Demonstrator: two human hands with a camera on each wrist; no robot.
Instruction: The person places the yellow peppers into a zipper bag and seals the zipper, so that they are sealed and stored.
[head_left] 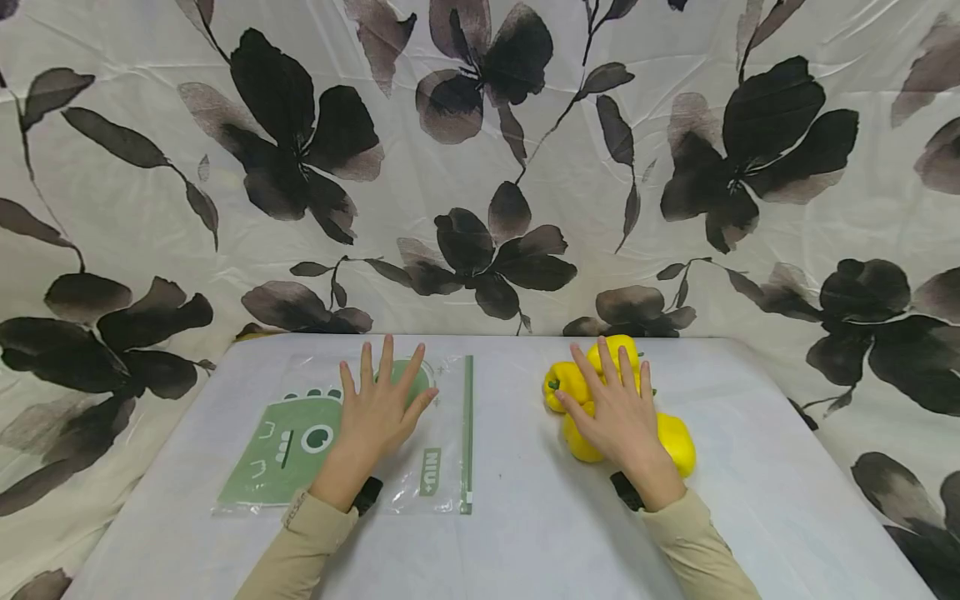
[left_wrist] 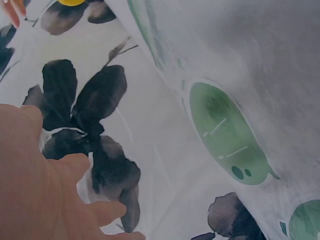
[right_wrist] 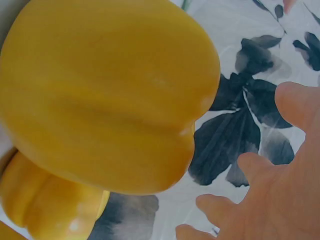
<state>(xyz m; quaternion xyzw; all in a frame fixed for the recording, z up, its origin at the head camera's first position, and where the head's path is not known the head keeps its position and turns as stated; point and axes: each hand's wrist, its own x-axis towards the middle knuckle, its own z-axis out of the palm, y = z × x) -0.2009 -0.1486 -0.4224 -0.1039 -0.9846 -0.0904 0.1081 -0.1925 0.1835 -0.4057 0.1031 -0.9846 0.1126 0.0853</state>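
Observation:
My left hand (head_left: pixel 377 417), fingers spread, is held over a clear zip bag (head_left: pixel 446 417) with a green cartoon print, which lies flat on the left of the table. Part of the print is hidden behind that hand. Over on the right, my right hand (head_left: pixel 618 421) also has its fingers spread, above a cluster of several yellow bell peppers (head_left: pixel 677 444). Close up in the right wrist view, one yellow bell pepper (right_wrist: pixel 110 95) fills much of the picture beside the spread fingers. Neither hand holds anything.
A white-covered table (head_left: pixel 510 533) carries everything. Behind it hangs a pale curtain (head_left: pixel 480 183) with dark flower prints. The bag's green zip edge (head_left: pixel 468 433) faces the peppers across a stretch of white tabletop.

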